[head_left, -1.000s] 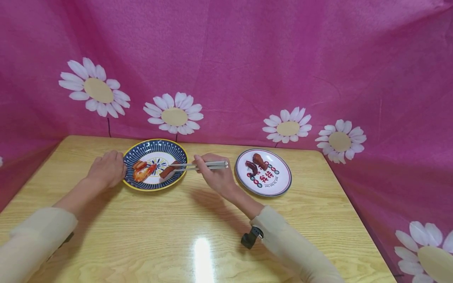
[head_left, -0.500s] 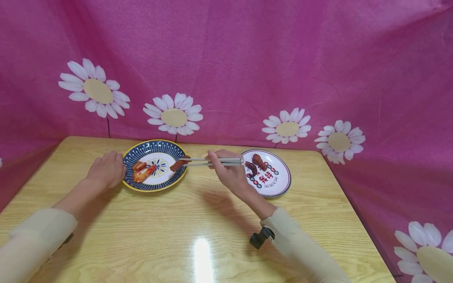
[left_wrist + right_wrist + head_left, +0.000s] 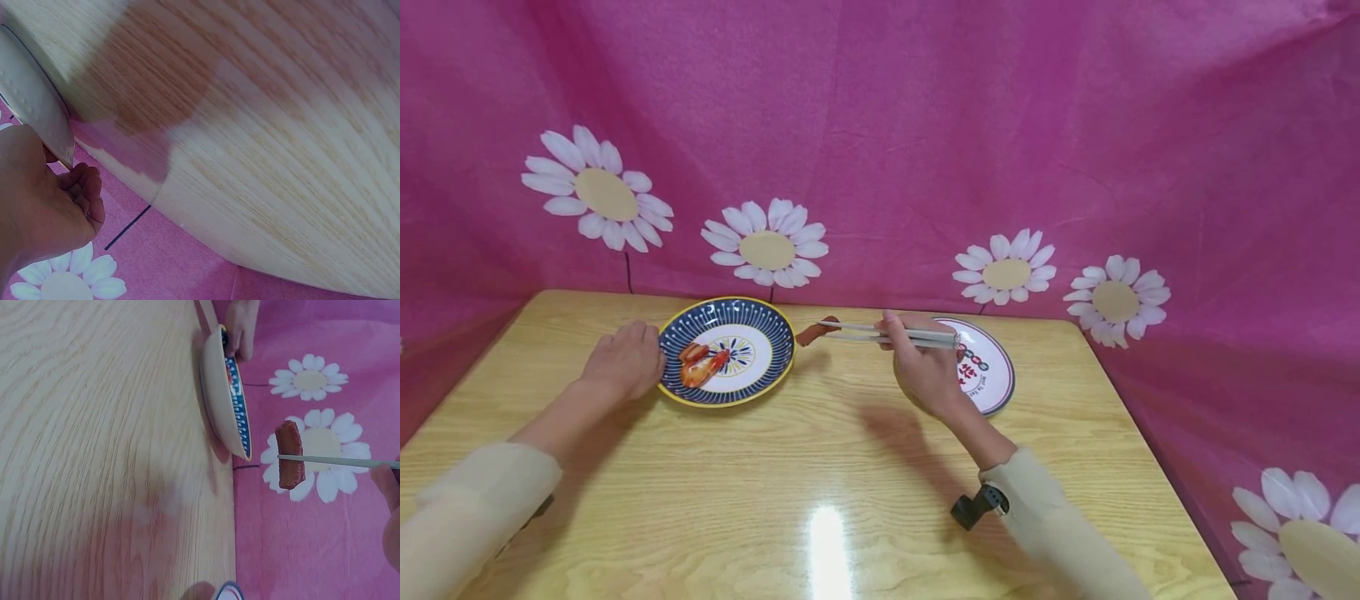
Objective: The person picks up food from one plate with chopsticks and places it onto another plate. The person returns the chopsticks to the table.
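My left hand (image 3: 623,364) grips the left rim of a deep blue-and-white plate (image 3: 777,312) with a yellow edge; in the left wrist view, thumb and fingers pinch that rim. A shrimp (image 3: 703,372) and a small brown piece (image 3: 695,352) lie in this plate. My right hand (image 3: 931,377) holds a pair of metal chopsticks (image 3: 853,337). Between their tips hangs a reddish-brown strip of meat (image 3: 816,332), raised above the table just right of the blue plate. In the right wrist view the meat strip (image 3: 289,439) crosses the chopstick.
A white plate with red lettering (image 3: 1000,385) stands at the right, partly covered by my right hand, which hides its food. The wooden table (image 3: 715,492) ends at the back against a pink cloth (image 3: 880,167) with printed daisies.
My right hand has lifted the meat strip out of the blue plate with the chopsticks and carried it to the right, past the rim. My left hand stays at the plate.
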Available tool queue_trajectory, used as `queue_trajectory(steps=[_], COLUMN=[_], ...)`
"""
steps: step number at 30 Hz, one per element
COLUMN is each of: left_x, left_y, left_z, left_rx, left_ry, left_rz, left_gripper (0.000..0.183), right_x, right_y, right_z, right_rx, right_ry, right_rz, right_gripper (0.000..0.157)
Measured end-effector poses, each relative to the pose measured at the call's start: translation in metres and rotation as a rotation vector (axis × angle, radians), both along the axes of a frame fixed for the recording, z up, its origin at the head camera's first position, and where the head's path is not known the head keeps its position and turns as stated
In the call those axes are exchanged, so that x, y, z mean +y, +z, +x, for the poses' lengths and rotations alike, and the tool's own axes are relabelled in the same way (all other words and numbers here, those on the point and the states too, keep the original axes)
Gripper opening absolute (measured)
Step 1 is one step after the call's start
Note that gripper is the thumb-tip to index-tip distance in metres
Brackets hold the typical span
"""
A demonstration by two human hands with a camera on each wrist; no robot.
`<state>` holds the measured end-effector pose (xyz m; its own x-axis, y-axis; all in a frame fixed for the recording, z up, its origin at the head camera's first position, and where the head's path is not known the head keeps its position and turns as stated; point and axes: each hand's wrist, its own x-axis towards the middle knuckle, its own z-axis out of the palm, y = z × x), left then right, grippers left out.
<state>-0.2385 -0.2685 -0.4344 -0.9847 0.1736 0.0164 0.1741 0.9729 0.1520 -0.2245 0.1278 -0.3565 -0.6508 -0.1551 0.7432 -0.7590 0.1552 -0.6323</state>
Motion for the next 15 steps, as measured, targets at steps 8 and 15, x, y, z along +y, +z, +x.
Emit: queue_trajectory(steps=[8,15], left_x=[0.000,-0.001], left_y=[-0.001,0.000], left_z=[0.000,0.000], left_rx=[-0.014,-0.014], left_ry=[-0.004,-0.011], left_rz=[-0.006,-0.014], left_gripper=[0.035,0.033], right_x=[0.021,0.040], right_y=[0.001,0.001], right_z=[-0.001,0.002], right_rx=[-0.071,-0.088], right_ry=[-0.041,-0.101], right_rz=[-0.043,-0.019], right_gripper=[0.017,0.018])
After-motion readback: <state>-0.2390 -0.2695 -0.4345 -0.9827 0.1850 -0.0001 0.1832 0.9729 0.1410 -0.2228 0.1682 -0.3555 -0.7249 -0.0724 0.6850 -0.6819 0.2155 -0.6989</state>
